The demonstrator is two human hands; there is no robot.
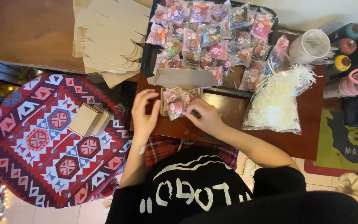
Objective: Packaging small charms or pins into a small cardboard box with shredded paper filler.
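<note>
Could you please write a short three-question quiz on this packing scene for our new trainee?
1. True or false: the left hand holds a spray can.
2. What fills the clear bag right of the open box?
A. white shredded paper
B. coins
C. beads
3. Where do the closed brown boxes lie?

Key:
1. False; it rests at the open box's left edge, while the right hand touches the wrapped sweets in it.
2. A.
3. On the patterned round stool, left of the person.

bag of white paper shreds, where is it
In the head view, the bag of white paper shreds lies right of the right hand, below the tray of wrapped sweets.
</note>
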